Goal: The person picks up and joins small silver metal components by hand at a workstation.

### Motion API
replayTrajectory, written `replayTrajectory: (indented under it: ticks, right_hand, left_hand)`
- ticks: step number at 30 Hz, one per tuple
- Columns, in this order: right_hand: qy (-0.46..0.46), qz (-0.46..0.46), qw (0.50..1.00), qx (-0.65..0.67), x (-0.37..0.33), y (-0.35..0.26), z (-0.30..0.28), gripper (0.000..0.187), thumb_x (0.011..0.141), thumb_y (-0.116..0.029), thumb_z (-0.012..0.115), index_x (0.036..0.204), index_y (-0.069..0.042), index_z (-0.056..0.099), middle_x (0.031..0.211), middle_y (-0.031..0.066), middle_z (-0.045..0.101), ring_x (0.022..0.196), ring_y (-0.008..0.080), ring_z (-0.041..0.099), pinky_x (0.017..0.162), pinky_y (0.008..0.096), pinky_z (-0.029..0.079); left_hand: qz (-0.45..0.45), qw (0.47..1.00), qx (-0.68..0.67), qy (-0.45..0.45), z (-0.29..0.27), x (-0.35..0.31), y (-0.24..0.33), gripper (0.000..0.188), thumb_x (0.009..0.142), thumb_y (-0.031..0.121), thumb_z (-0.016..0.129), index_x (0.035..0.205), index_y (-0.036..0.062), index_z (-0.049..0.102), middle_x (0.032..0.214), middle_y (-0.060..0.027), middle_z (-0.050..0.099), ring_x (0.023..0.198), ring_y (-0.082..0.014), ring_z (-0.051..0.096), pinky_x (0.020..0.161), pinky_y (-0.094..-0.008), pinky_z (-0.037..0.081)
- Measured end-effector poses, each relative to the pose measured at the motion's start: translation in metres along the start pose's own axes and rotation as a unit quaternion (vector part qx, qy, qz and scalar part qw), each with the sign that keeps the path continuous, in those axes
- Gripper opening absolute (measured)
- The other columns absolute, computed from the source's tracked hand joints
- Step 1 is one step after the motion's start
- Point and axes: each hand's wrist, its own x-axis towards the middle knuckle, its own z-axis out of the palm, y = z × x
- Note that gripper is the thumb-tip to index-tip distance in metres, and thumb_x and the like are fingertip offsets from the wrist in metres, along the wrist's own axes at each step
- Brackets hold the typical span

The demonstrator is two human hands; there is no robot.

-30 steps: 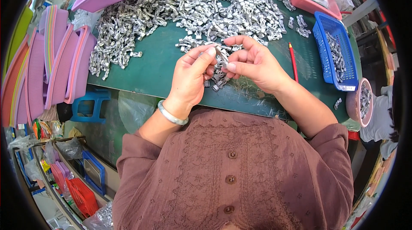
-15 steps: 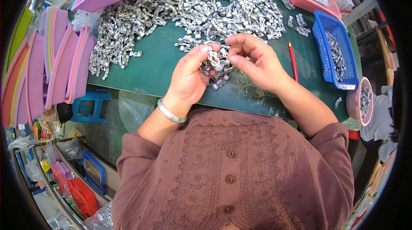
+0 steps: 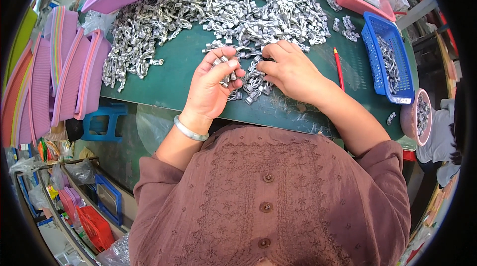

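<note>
Across the green tabletop [image 3: 174, 62] spreads a broad heap of grey looped pieces [image 3: 278, 17], apparently most of the work remaining, with fewer in the blue basket [image 3: 379, 79], while the left hand [image 3: 211, 79] grips several and the right hand [image 3: 293, 70] curls over a small cluster [image 3: 256, 84], any grasp hidden.

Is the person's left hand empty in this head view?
No: the left hand has a small bunch of silver-grey looped pieces held between its thumb and curled fingers.
</note>
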Motion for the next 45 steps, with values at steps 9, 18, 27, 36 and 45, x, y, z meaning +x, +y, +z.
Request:
replayTrajectory:
  ticks: [9,18,27,36,45]
  right_hand:
    - [0.035,0.243,0.866,0.436,0.004,0.001,-0.007,0.016,0.081,-0.011,0.058,0.092,0.000,0.062,0.083,0.0020,0.057,0.073,0.0129,0.053,0.067,0.0274,0.043]
    - [0.003,0.311,0.660,0.684,-0.001,-0.008,-0.001,0.018,0.086,-0.017,0.057,0.095,-0.003,0.063,0.078,-0.0020,0.059,0.066,0.0049,0.050,0.062,0.0195,0.042]
    - [-0.037,0.298,0.659,0.690,-0.004,-0.006,-0.002,0.019,0.087,-0.018,0.056,0.094,-0.002,0.063,0.079,0.0003,0.061,0.067,0.0068,0.053,0.062,0.0204,0.043]
    - [-0.073,0.289,0.660,0.690,-0.004,-0.008,-0.003,0.021,0.087,-0.018,0.055,0.098,-0.001,0.061,0.081,0.0012,0.061,0.070,0.0075,0.053,0.063,0.0205,0.044]
    - [-0.079,0.284,0.666,0.685,-0.005,-0.008,-0.003,0.021,0.087,-0.019,0.055,0.096,-0.001,0.061,0.080,0.0012,0.060,0.069,0.0070,0.052,0.062,0.0202,0.043]
  left_hand:
    - [0.080,0.992,0.095,0.011,0.007,-0.004,-0.002,0.029,0.075,0.000,0.064,0.102,0.0053,0.055,0.077,0.0002,0.055,0.066,-0.0077,0.054,0.056,-0.0187,0.042]
    - [0.297,0.892,0.335,-0.066,0.025,-0.003,-0.009,0.028,0.076,-0.001,0.065,0.103,-0.0002,0.060,0.093,-0.0031,0.059,0.079,-0.0077,0.053,0.071,-0.0200,0.043]
    - [0.292,0.879,0.375,-0.045,0.027,-0.005,-0.006,0.024,0.076,0.000,0.065,0.100,0.0001,0.062,0.088,-0.0035,0.059,0.077,-0.0076,0.053,0.068,-0.0201,0.043]
    - [0.330,0.847,0.412,-0.069,0.034,-0.010,-0.003,0.023,0.073,0.001,0.068,0.095,0.0006,0.063,0.083,-0.0049,0.060,0.072,-0.0105,0.053,0.066,-0.0223,0.043]
    - [0.341,0.840,0.418,-0.057,0.031,-0.009,-0.003,0.022,0.073,0.002,0.068,0.095,0.0017,0.064,0.081,-0.0046,0.060,0.071,-0.0104,0.054,0.064,-0.0223,0.044]
